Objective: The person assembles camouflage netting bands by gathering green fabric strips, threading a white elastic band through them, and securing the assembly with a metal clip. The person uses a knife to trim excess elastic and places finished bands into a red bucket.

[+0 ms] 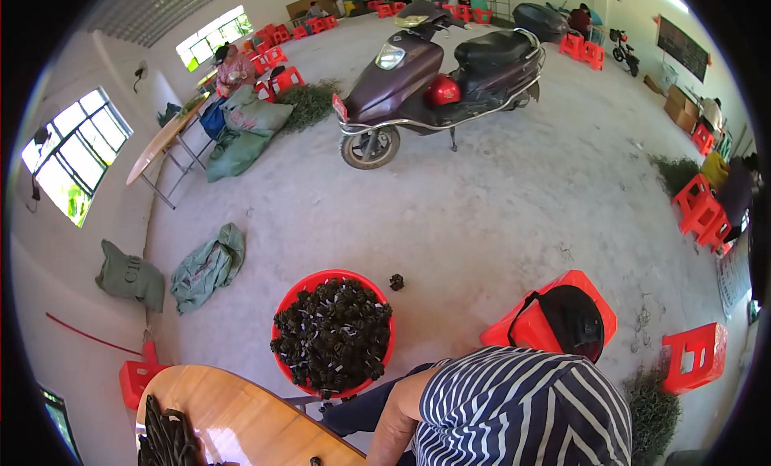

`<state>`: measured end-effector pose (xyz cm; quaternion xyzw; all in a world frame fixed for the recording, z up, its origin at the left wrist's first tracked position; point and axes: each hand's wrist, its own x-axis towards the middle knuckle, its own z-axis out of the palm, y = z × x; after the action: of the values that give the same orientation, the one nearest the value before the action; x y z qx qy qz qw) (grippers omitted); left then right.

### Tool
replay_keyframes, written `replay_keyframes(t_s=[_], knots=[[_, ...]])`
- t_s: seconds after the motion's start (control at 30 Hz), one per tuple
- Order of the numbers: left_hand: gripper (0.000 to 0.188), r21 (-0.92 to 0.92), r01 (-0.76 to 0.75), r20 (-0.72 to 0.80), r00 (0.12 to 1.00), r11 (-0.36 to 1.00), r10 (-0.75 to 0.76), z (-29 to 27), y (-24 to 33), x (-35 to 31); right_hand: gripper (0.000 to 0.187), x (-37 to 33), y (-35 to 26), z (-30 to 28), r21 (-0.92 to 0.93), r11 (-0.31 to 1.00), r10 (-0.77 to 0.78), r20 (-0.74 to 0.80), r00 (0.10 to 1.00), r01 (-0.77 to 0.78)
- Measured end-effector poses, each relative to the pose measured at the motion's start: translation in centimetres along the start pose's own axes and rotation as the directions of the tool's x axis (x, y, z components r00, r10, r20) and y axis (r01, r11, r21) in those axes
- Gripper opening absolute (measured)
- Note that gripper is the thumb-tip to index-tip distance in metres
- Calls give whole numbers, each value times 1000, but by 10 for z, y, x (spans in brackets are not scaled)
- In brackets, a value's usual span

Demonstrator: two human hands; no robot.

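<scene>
Neither of my hands shows. A bare arm (395,424) in a striped short sleeve (498,386), seemingly my own right one, runs down past the lower edge beside the table, its hand out of view. On the wooden table (233,402) lies a pile of long, dark, limp strips (167,438), whose kind I cannot make out. A small dark piece (316,461) sits near the table's lower edge. Beyond the table stands a round red basin (391,337), heaped with small dark bundles (333,333) that show pale bits. One loose bundle (397,282) is on the floor.
A red stool (514,325) carrying a black bag-like thing (572,317) stands right of the basin. Another stool (697,358) is farther right. Green sacks (132,277) lie at left. A dark scooter (434,85) is parked ahead; several people sit around the room.
</scene>
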<state>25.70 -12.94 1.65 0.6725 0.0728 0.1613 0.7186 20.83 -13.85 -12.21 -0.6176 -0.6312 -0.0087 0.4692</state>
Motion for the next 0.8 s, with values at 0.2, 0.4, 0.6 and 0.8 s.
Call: replay_keyframes(t_s=[0.2, 0.4, 0.6, 0.8], knots=[[10, -21, 31, 131, 991, 999, -28, 25, 0, -3, 21, -8, -5, -6, -18, 1000, 2, -12, 1000, -2], [10, -34, 64, 242, 969, 997, -54, 57, -4, -11, 20, -25, -13, -12, -29, 1000, 10, -28, 1000, -11], [9, -44, 78, 279, 958, 996, -62, 70, -4, -19, 20, -39, -20, -17, -31, 999, 11, -30, 1000, -12], [9, -52, 91, 254, 964, 995, -75, 62, -6, -23, 19, -50, -21, -22, -32, 999, 13, -30, 999, -14]])
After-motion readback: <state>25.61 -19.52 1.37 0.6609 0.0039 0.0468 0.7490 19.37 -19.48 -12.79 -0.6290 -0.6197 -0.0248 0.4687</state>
